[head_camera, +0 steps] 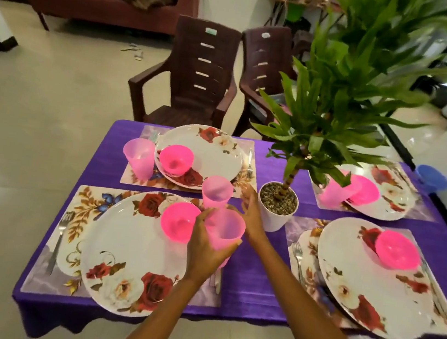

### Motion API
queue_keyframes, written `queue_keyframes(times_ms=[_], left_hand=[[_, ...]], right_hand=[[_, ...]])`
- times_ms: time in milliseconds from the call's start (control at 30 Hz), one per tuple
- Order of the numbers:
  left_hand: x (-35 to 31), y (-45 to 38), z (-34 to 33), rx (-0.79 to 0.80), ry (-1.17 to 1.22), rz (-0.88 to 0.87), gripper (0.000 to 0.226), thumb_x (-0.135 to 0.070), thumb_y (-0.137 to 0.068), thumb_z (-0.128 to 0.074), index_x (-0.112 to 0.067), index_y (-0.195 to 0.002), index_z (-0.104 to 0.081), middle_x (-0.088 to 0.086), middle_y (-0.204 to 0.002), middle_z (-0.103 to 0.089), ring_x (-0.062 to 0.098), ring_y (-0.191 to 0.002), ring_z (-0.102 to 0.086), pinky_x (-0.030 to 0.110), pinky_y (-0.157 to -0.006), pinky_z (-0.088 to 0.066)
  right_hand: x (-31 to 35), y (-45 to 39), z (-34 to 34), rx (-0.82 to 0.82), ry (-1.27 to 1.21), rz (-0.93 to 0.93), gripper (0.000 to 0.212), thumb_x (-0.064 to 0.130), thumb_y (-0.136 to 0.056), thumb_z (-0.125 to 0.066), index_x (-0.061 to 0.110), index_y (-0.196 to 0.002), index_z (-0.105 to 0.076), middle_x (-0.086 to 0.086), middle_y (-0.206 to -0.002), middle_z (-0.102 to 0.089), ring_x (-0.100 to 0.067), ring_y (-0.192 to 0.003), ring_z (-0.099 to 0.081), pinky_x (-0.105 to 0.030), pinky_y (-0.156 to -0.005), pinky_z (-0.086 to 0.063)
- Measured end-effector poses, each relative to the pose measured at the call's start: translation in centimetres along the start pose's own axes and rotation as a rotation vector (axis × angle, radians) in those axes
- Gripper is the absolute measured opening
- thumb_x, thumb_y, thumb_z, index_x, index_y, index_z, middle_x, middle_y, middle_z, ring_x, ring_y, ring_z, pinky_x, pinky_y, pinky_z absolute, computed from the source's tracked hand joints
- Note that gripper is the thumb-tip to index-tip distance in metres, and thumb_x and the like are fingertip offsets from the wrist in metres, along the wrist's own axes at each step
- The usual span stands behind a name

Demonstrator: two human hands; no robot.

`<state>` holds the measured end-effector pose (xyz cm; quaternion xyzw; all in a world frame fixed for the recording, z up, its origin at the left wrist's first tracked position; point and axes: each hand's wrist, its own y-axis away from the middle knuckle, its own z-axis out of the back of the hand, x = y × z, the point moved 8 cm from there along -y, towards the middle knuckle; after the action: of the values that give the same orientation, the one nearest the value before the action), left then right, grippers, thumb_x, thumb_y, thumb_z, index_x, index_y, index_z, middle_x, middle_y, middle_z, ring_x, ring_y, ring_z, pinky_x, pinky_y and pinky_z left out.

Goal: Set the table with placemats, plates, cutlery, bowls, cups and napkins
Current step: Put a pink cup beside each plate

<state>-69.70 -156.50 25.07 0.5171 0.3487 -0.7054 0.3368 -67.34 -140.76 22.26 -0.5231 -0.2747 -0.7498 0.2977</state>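
Four floral placemats lie on the purple tablecloth (256,274), each with a rose-patterned plate and a pink bowl. On the near left plate (124,250) sits a pink bowl (178,225). My left hand (205,253) grips a translucent pink cup (226,233) just above that plate's right edge. A second pink cup (216,191) stands upright at the mat's far right corner. My right hand (252,213) hovers just right of it, fingers spread, with a small gap to the cup. A fork (59,238) lies left of the near plate.
A potted plant (277,205) in a white pot stands mid-table, its leaves hiding part of the far right setting. The far left setting has a cup (138,157) and bowl (175,159). The near right plate (373,282) carries a bowl (397,250). Two brown chairs (194,79) stand behind.
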Motion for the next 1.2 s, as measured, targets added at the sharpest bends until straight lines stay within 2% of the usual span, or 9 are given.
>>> queue_keyframes(times_ms=[100, 167, 300, 433, 567, 767, 967, 1067, 1200], left_hand=[[-1.0, -0.1, -2.3, 0.07, 0.034, -0.054, 0.086, -0.053, -0.059, -0.074, -0.022, -0.13, -0.037, -0.007, -0.13, -0.048, 0.01, -0.117, -0.05, 0.018, -0.095, -0.042], [-2.4, 0.0, -4.8, 0.138, 0.068, -0.069, 0.086, -0.054, -0.058, -0.073, -0.022, -0.129, -0.037, -0.009, -0.128, -0.049, 0.007, -0.115, -0.05, 0.009, -0.093, -0.039], [-5.3, 1.4, -11.2, 0.267, 0.14, -0.095, 0.093, -0.058, -0.057, -0.069, -0.015, -0.132, -0.037, -0.013, -0.12, -0.049, 0.007, -0.107, -0.051, 0.003, -0.086, -0.035], [-8.7, 3.9, -18.3, 0.468, 0.118, -0.195, 0.099, -0.064, -0.055, -0.065, -0.019, -0.137, -0.031, -0.015, -0.127, -0.043, -0.003, -0.108, -0.046, 0.009, -0.087, -0.035], [-10.7, 5.7, -26.1, 0.595, 0.117, -0.231, 0.085, -0.061, -0.056, -0.069, -0.036, -0.126, -0.028, -0.019, -0.123, -0.043, 0.01, -0.11, -0.051, 0.013, -0.09, -0.037], [-14.0, 7.1, -38.7, 0.628, 0.153, -0.193, 0.093, -0.054, -0.062, -0.071, -0.023, -0.138, -0.027, -0.002, -0.132, -0.048, 0.02, -0.114, -0.054, 0.037, -0.097, -0.046], [-17.1, 7.1, -47.6, 0.632, 0.186, -0.181, 0.083, -0.024, -0.076, -0.075, -0.021, -0.138, -0.02, -0.008, -0.133, -0.037, 0.011, -0.124, -0.041, 0.018, -0.102, -0.033], [-17.5, 6.3, -51.0, 0.665, 0.258, -0.098, 0.078, -0.034, -0.082, -0.064, -0.014, -0.144, -0.02, -0.003, -0.138, -0.038, 0.015, -0.129, -0.039, 0.021, -0.101, -0.036], [-16.6, 4.0, -53.4, 0.696, 0.328, 0.064, 0.047, -0.043, -0.097, -0.034, -0.022, -0.139, -0.039, -0.002, -0.139, -0.046, 0.016, -0.129, -0.043, 0.02, -0.097, -0.041]], right_hand=[[0.7, 3.4, 4.4, -0.193, -0.207, -0.031, 0.026, 0.001, -0.092, -0.056, 0.011, -0.115, -0.054, -0.007, -0.116, -0.059, -0.01, -0.105, -0.055, -0.015, -0.088, -0.045], [1.1, 5.8, 7.6, -0.28, -0.294, -0.021, 0.015, 0.005, -0.096, -0.049, 0.01, -0.104, -0.061, -0.006, -0.101, -0.063, -0.003, -0.089, -0.061, -0.02, -0.082, -0.046], [1.3, 9.7, 12.9, -0.287, -0.309, -0.002, 0.024, 0.014, -0.097, -0.048, 0.002, -0.114, -0.06, 0.001, -0.103, -0.064, 0.004, -0.093, -0.061, -0.018, -0.087, -0.048], [-1.3, 13.5, 19.9, -0.398, -0.401, -0.024, 0.06, 0.049, -0.073, -0.07, 0.011, -0.119, -0.06, -0.006, -0.119, -0.064, -0.018, -0.111, -0.061, -0.036, -0.094, -0.049], [-5.0, 15.8, 28.3, -0.551, -0.47, -0.085, 0.027, 0.02, -0.095, -0.05, 0.012, -0.118, -0.063, -0.01, -0.121, -0.065, -0.03, -0.115, -0.059, -0.035, -0.087, -0.052], [-8.7, 17.3, 39.8, -0.516, -0.26, -0.019, 0.044, -0.009, -0.087, -0.053, 0.026, -0.114, -0.058, 0.012, -0.104, -0.069, -0.009, -0.096, -0.064, -0.02, -0.073, -0.053], [-10.3, 15.1, 47.0, -0.335, 0.015, -0.011, 0.085, 0.015, -0.076, -0.077, 0.026, -0.143, -0.026, 0.014, -0.134, -0.043, 0.001, -0.113, -0.051, -0.01, -0.081, -0.049], [-10.9, 12.7, 51.0, -0.307, 0.156, 0.016, 0.09, 0.038, -0.066, -0.082, 0.034, -0.139, -0.028, 0.012, -0.139, -0.042, -0.011, -0.123, -0.047, -0.028, -0.095, -0.05], [-11.8, 9.8, 53.7, -0.348, 0.246, 0.013, 0.096, 0.054, -0.06, -0.08, 0.031, -0.139, -0.031, 0.017, -0.13, -0.044, -0.017, -0.119, -0.051, -0.038, -0.085, -0.054]])
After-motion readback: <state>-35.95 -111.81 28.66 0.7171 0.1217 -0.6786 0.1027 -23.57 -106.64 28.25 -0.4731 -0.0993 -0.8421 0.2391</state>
